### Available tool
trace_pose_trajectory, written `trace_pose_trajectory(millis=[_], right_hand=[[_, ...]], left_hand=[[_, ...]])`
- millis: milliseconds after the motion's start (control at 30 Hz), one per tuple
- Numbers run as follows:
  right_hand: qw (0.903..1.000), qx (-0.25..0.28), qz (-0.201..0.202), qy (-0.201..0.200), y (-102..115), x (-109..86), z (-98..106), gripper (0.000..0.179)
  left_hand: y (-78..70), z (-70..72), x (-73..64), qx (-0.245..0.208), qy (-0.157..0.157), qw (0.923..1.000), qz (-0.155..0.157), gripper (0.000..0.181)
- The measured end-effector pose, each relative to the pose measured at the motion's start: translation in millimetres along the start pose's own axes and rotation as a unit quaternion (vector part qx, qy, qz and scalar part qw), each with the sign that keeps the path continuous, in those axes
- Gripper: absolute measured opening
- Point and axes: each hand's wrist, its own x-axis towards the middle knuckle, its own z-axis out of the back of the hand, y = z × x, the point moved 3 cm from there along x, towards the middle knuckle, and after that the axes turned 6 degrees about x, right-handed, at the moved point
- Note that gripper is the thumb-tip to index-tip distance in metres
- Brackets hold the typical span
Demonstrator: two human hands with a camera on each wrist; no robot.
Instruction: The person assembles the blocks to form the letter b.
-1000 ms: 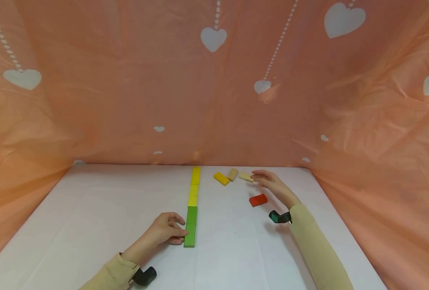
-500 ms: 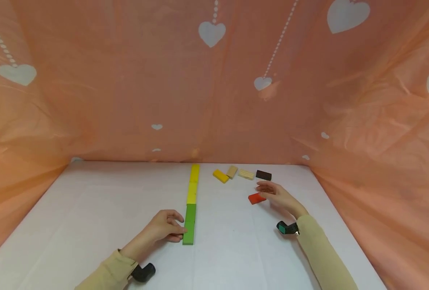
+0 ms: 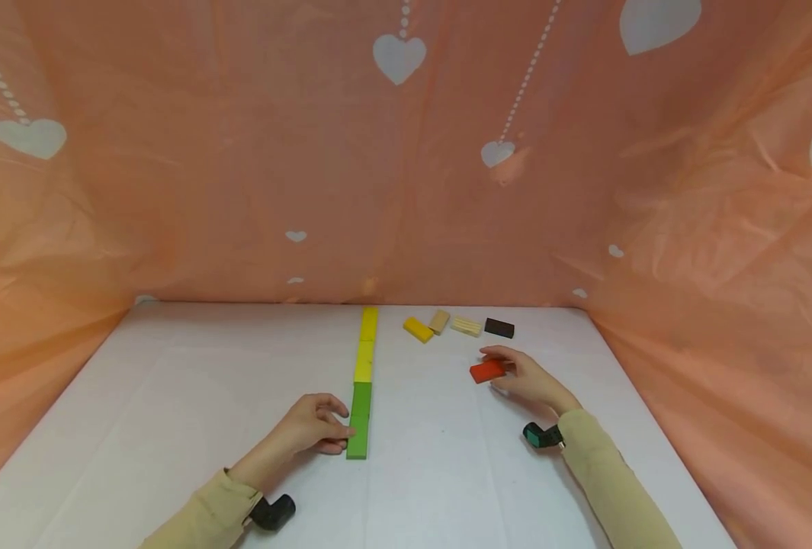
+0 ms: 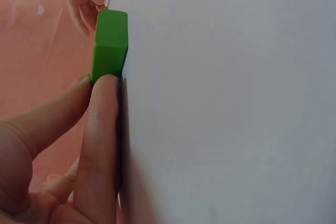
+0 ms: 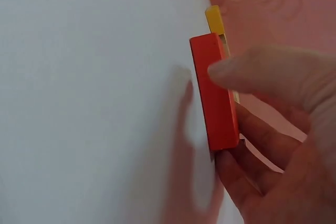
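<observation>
In the head view my left hand point(image 3: 312, 424) is beside the near end of a straight row of blocks. Its thumb touches the top edge of the nearest green block point(image 3: 357, 446), and another finger meets its side, as the left wrist view shows. My right hand point(image 3: 525, 377) grips a red rectangular block point(image 3: 486, 371) between thumb and fingers. The right wrist view shows the thumb over one broad face of that red block point(image 5: 213, 98), with fingers behind it. Whether it is off the table cannot be told.
Yellow blocks point(image 3: 366, 347) form the row's far part. At the back of the white table point(image 3: 433, 488) lie a loose yellow block point(image 3: 418, 329), a plain wooden one point(image 3: 439, 322), a striped pale one point(image 3: 466, 326) and a dark brown one point(image 3: 499, 328). An orange curtain point(image 3: 406, 191) surrounds the table.
The right hand has come from the striped and dark blocks toward me and taken hold of the red block. The dark brown block is now uncovered. The left hand stays at the green block.
</observation>
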Motion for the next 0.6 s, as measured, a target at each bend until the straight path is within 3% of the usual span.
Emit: trace_pose_trajectory(millis=[267, 600], right_hand=[[0.9988, -0.028, 0.040, 0.004, 0.7, 2.1, -2.8, 0.050], [0.9996, -0.029, 0.003, -0.001, 0.1, 1.1, -5.3, 0.042]], left_hand=[[2.8, 0.6, 0.8, -0.001, -0.001, 1.0000, -0.003, 0.035], [3.0, 0.4, 0.6, -0.007, 0.002, 1.0000, -0.006, 0.035]])
